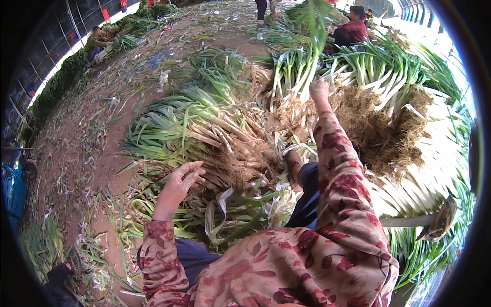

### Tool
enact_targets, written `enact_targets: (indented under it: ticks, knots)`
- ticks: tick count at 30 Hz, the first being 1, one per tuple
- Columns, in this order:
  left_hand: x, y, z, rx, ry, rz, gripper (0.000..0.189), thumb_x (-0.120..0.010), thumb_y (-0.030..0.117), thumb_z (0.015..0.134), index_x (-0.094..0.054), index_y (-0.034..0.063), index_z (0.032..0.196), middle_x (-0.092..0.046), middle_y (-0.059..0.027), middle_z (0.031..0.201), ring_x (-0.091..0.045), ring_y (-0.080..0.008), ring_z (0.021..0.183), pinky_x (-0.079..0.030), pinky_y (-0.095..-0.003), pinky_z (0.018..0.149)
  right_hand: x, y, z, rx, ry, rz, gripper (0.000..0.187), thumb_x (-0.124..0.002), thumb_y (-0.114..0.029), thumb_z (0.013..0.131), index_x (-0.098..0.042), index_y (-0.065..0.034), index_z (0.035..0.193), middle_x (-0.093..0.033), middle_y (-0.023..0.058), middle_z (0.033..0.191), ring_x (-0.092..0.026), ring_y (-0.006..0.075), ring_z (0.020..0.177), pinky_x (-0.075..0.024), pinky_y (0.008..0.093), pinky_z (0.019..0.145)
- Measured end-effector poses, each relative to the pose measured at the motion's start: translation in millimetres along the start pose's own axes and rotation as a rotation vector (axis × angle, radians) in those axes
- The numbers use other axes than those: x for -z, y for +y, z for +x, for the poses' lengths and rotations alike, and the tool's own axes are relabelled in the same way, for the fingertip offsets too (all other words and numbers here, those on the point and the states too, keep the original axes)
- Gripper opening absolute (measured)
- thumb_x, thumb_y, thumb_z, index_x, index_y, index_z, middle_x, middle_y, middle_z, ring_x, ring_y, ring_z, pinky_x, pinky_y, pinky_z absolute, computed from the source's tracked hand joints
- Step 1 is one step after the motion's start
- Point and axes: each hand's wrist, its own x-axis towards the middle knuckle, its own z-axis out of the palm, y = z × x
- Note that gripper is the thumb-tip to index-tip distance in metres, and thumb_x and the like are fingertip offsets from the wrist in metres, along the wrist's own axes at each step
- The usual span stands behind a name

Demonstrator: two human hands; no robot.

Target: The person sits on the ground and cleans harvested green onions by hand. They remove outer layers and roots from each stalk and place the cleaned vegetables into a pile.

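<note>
My right hand (320,92) reaches forward and grips a leek (315,57) low on its pale stalk, with the green leaves rising upward and blurred. Beneath that hand lies a row of cleaned white leeks (293,71), their fibrous roots towards me. My left hand (183,182) hangs over the near side of a pile of soil-stained leeks (226,132), fingers apart and nothing seen in them. That pile has its leaves to the left and its tangled roots (243,161) to the right. Stripped leaf peelings (230,215) lie in front of my body.
More white leeks (418,184) curve around my right side, near a wooden-handled tool (410,221). Trimmings litter the dirt floor (88,153). People sit at the far right (355,30) and far left (94,42); another person's legs (261,13) stand ahead. A blue machine (14,188) is at left.
</note>
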Motion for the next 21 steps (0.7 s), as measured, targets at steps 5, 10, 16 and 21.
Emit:
enact_targets:
  ticks: [5,10,16,21]
  knots:
    - [-17.0,3.0,4.5,0.022,-0.062,-0.006,0.044,-0.057,0.027,0.104,-0.052,0.0023,0.14,-0.065,-0.0066,0.118,-0.066,-0.0157,0.101,-0.052,-0.0293,0.086,40.2,-23.4,-46.2,-0.21,-0.575,0.746,0.037,-0.064,-0.013,0.092,-0.062,-0.0014,0.128,-0.072,0.0118,0.106,-0.07,0.0183,0.089,-0.0572,0.0311,0.08]
    - [-44.4,-0.9,16.0,-0.153,0.034,-0.178,0.055,-0.058,0.029,0.103,-0.039,0.0061,0.15,-0.057,-0.0084,0.13,-0.06,-0.0164,0.112,-0.051,-0.0312,0.091,135.6,-130.7,-158.2,0.182,-1.011,0.76,0.035,-0.056,-0.023,0.101,-0.06,-0.0003,0.127,-0.066,0.0185,0.122,-0.066,0.0227,0.109,-0.0526,0.0335,0.101]
    - [-61.5,-0.9,32.9,-0.361,0.049,-0.473,0.056,-0.058,0.028,0.103,-0.036,0.008,0.151,-0.058,-0.0082,0.127,-0.057,-0.0112,0.109,-0.05,-0.0272,0.085,176.5,-202.3,-288.0,0.372,-1.418,1.303,0.041,-0.047,-0.039,0.107,-0.057,-0.0016,0.12,-0.062,0.0053,0.104,-0.063,0.0137,0.089,-0.0553,0.0276,0.077]
    - [-59.3,-4.5,43.6,-0.199,0.086,-0.529,0.03,-0.059,0.027,0.102,-0.059,0.0107,0.127,-0.065,-0.0021,0.107,-0.06,-0.0079,0.078,-0.049,-0.022,0.06,161.6,-208.3,-325.0,-0.315,-1.695,1.625,0.029,-0.048,-0.042,0.106,-0.059,-0.0144,0.106,-0.045,-0.009,0.07,-0.039,0.0015,0.053,-0.0269,0.0195,0.045]
